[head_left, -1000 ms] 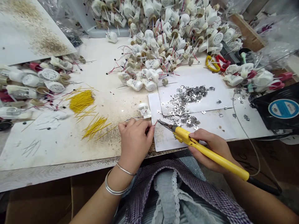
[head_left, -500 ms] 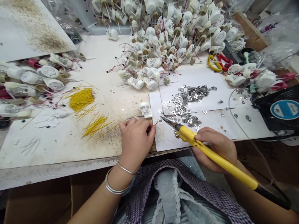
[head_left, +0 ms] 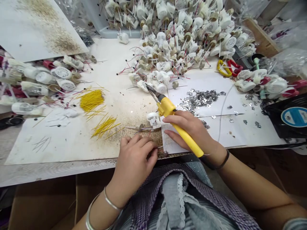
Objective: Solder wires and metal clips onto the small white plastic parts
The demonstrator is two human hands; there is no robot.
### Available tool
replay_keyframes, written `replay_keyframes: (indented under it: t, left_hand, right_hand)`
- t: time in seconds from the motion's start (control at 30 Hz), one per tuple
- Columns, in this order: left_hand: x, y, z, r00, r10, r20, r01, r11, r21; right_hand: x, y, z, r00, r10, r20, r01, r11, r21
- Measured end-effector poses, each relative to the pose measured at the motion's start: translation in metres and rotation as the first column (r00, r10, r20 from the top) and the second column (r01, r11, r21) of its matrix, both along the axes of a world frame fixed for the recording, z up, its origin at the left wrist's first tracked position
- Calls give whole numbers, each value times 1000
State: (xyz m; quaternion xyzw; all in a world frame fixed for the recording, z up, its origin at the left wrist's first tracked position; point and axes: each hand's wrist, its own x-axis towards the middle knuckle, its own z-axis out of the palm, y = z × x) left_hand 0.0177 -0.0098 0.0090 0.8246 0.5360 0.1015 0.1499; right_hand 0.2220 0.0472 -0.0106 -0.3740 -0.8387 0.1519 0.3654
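My right hand (head_left: 189, 131) holds a yellow soldering iron (head_left: 187, 135), its dark tip pointing up and left over the near edge of the white parts pile. Near the table's front edge, my left hand (head_left: 136, 156) is closed, thumb and forefinger pinched on a thin pale wire (head_left: 160, 147). Just beyond it lies a white plastic part (head_left: 153, 120) with thin wires, beside the iron's yellow body. Small metal pieces (head_left: 203, 97) are heaped on white sheets to the right. Yellow wires (head_left: 91, 100) lie in bundles to the left.
A large heap of white parts (head_left: 165, 48) fills the back. More parts (head_left: 62, 73) lie at the left. Yellow and red handles (head_left: 224, 68), a wooden block (head_left: 261, 36) and a black spool with a blue label (head_left: 295, 115) are at the right.
My right hand has moved left with the iron, whose tip swung up and left away from the metal pieces. My left hand has come slightly nearer the table's front edge. The view has shifted.
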Motion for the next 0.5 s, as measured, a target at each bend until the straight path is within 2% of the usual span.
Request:
replay_keyframes:
  t: [0.13,0.27,0.4,0.5]
  left_hand:
    - [-11,-11,1,1000,23,7,-23,1000,-22]
    - [-15,-12,-5,988,133,75,-136,990,32]
    - [-12,-10,-11,956,242,166,-257,964,75]
    - [-7,-8,-14,929,271,250,-296,953,67]
  right_hand:
    - [-22,10,-9,997,75,13,-73,995,-70]
    - [-34,8,-17,990,139,-16,-139,975,-172]
    - [-33,-8,-15,994,106,-38,-111,976,-190]
    - [-25,-20,-9,997,32,-69,-43,985,-164]
